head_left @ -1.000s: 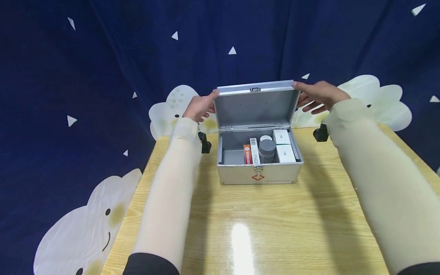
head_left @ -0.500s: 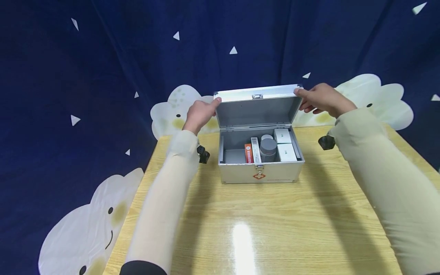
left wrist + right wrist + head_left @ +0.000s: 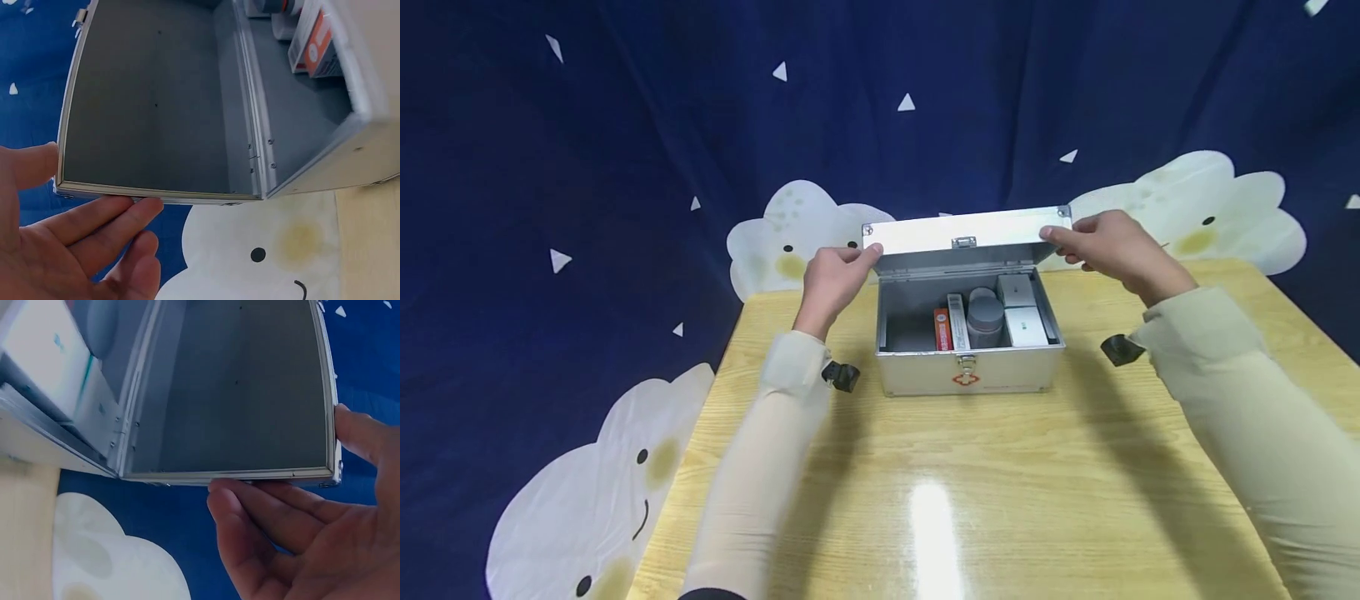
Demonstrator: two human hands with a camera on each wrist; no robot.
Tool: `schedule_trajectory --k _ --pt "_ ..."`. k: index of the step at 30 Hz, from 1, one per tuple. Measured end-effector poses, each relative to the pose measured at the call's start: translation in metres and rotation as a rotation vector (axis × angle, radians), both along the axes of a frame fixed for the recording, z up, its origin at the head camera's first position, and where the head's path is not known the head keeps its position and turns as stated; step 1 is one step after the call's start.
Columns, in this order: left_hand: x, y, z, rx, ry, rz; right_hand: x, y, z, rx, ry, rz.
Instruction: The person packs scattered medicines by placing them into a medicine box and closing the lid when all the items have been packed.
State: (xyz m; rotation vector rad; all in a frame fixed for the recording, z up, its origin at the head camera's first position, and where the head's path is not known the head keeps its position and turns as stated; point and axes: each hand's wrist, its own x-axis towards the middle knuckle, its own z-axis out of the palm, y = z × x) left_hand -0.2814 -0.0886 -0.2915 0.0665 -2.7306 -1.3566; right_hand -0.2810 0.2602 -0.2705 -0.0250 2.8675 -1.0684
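A silver first-aid box (image 3: pixel 917 373) with a red cross stands on the table, its hinged lid (image 3: pixel 925 237) tilted partway over the opening. My left hand (image 3: pixel 833 283) holds the lid's left front corner, thumb on the front edge and fingers along the side in the left wrist view. At the right front corner, my right hand (image 3: pixel 1116 246) grips the lid the same way. Inside the box are an orange carton (image 3: pixel 942 329), a slim white carton (image 3: pixel 958 322), a grey-lidded jar (image 3: pixel 985 321) with a second container behind it, and two white boxes (image 3: pixel 1026 327).
The wooden table (image 3: pixel 970 483) extends in front of the box and to both sides. A dark blue curtain (image 3: pixel 970 100) with white triangles and cloud figures hangs behind and to the left. A metal latch (image 3: pixel 966 364) sits on the box front.
Both hands have brought the lid down and forward, from nearly upright to a lower tilt. More of its outer front edge shows now, and the box interior is more shaded.
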Motion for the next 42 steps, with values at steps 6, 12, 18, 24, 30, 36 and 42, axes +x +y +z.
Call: schedule_trajectory --k 6,12,18,24,30,36,42 --pt "0.014 -0.004 -0.009 -0.015 0.052 -0.015 0.017 -0.004 -0.011 0.040 0.026 -0.017" --pt "0.024 -0.001 -0.022 -0.039 0.057 -0.020 0.029 -0.001 -0.024 0.096 0.062 -0.003" --pt "0.037 0.002 -0.034 -0.076 0.091 -0.013 0.040 0.000 -0.040 0.103 0.103 0.013" --pt "0.049 0.002 -0.044 -0.143 0.077 -0.031 0.054 -0.002 -0.054 0.095 0.113 0.015" --pt "0.060 0.003 -0.052 -0.264 0.083 -0.053 0.064 -0.004 -0.068 0.125 0.066 0.049" --pt "0.063 0.005 -0.064 -0.304 0.049 -0.069 0.071 -0.002 -0.081 0.149 0.080 0.061" --pt "0.063 0.007 -0.071 -0.279 0.056 -0.064 0.072 -0.002 -0.088 0.127 0.103 0.056"
